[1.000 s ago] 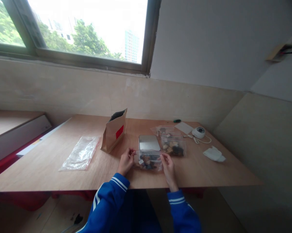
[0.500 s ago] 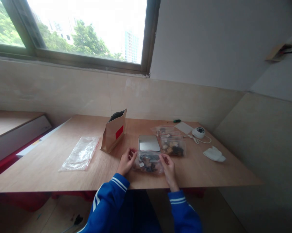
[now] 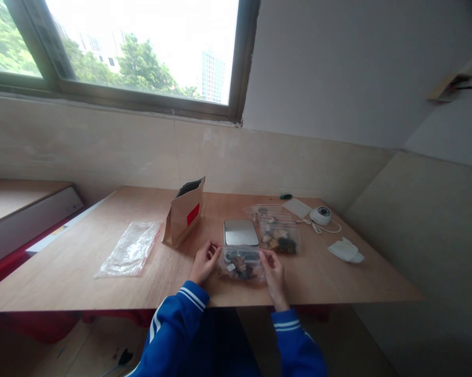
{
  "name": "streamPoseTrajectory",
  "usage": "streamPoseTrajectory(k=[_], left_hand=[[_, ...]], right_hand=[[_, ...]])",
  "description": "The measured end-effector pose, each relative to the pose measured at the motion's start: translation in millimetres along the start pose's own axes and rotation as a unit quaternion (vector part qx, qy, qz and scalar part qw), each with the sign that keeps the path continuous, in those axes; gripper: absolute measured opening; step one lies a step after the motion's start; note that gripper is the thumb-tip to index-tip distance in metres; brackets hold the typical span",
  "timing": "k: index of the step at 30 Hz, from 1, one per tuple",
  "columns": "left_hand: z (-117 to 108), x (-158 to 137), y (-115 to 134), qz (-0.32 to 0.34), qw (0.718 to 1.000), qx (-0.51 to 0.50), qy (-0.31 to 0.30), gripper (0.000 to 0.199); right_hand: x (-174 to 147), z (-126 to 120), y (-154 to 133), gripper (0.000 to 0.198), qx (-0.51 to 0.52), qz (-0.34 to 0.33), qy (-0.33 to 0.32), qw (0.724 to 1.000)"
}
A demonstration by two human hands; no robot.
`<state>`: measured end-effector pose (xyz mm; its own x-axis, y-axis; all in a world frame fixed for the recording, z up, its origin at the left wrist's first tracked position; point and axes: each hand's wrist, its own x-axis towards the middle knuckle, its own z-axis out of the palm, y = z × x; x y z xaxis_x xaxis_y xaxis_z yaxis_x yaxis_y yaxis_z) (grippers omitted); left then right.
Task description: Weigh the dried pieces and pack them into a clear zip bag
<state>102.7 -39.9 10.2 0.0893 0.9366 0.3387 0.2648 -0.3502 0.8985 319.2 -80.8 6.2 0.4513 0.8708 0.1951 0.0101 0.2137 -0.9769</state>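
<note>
A clear zip bag (image 3: pixel 242 268) with dark and brownish pieces and a small white label inside is held near the table's front edge. My left hand (image 3: pixel 205 262) pinches its upper left corner, thumb and fingers closed. At the upper right corner my right hand (image 3: pixel 272 269) grips the same bag between thumb and fingers. Just behind the bag lies a flat scale with a silver top (image 3: pixel 240 232). To the right of the scale are several other filled zip bags (image 3: pixel 280 241), the nearest holding tan and dark pieces.
A brown paper pouch with a red label (image 3: pixel 184 214) stands left of the scale. Flat clear plastic bags (image 3: pixel 130 248) lie further left. On the right are a white dome camera with cable (image 3: pixel 321 214), a crumpled white tissue (image 3: pixel 346 250), a white card (image 3: pixel 297 207) and a green-handled screwdriver (image 3: pixel 286 197).
The zip bag has shifted very slightly to the right, and my right hand with it. Both hands keep their hold on its corners.
</note>
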Motion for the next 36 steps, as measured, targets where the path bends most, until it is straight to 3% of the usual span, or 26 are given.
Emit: streamPoseTrajectory(k=[14,22,28,36], left_hand=[[2.3,1.8,1.5,-0.009,1.0,0.009,0.011,0.027],[-0.9,-0.8,1.8,-0.017,0.999,-0.029,-0.011,0.028],[1.1,1.1,-0.3,-0.022,0.999,-0.013,-0.02,0.032],[0.2,-0.1,2.3,0.006,1.0,0.011,0.002,0.026]], right_hand=[[-0.4,2.1,-1.5,0.04,0.006,0.037,-0.045,0.998],[-0.7,1.3,0.3,0.03,-0.043,-0.017,-0.039,0.998],[-1.1,0.2,2.7,0.031,-0.036,-0.013,-0.04,0.998],[-1.1,1.4,4.3,0.03,-0.052,-0.033,-0.044,0.997]])
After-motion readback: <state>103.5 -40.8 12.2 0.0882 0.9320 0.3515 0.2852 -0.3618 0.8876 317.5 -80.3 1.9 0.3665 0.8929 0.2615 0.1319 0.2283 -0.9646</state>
